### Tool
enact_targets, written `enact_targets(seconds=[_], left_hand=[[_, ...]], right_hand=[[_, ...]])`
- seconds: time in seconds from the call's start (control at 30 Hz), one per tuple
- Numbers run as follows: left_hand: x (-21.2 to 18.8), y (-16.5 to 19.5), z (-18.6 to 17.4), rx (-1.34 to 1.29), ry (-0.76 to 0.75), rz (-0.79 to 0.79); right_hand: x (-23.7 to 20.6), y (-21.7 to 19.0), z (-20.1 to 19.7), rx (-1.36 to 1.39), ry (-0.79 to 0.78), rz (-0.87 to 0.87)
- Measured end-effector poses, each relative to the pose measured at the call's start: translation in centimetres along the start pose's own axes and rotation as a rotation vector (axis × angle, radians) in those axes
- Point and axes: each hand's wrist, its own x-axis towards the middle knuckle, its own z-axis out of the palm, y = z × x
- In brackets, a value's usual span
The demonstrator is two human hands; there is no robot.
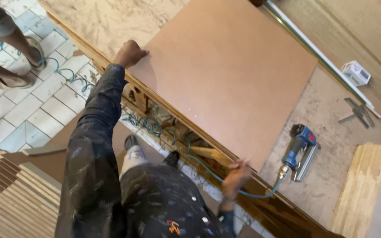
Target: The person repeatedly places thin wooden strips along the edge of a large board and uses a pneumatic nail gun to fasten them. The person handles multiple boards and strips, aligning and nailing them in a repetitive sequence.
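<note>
Head view: brown board [225, 75] spans between left hand [130, 53] and right hand [235, 176].

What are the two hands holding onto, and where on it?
Both hold the brown board by its near edge: the left hand at one corner, the right hand at the other, by the blue hose. How firm each grip is cannot be told.

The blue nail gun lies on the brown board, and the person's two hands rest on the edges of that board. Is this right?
Not quite. In the head view the blue nail gun lies on the dusty workbench, beside the brown board, not on it. The rest holds: the left hand and the right hand rest on the edges of that board.
</note>
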Motion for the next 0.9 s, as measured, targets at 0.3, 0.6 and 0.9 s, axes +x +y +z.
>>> enact_targets(seconds=[0.3, 0.6, 0.9], left_hand=[[-3.3, -4.9, -3.0, 0.441, -0.444, 0.495], [-25.4, -10.7, 0.3, -0.327, -1.190, -0.135], [-32.3, 3.4, 14.3, -0.941, -1.253, 0.127]], right_hand=[[-9.0, -0.2, 14.0, 0.731, 0.052, 0.333], [-6.5, -1.5, 9.4, -0.374, 0.071, -0.408], [14.8, -9.9, 4.5, -0.045, -0.200, -0.018]])
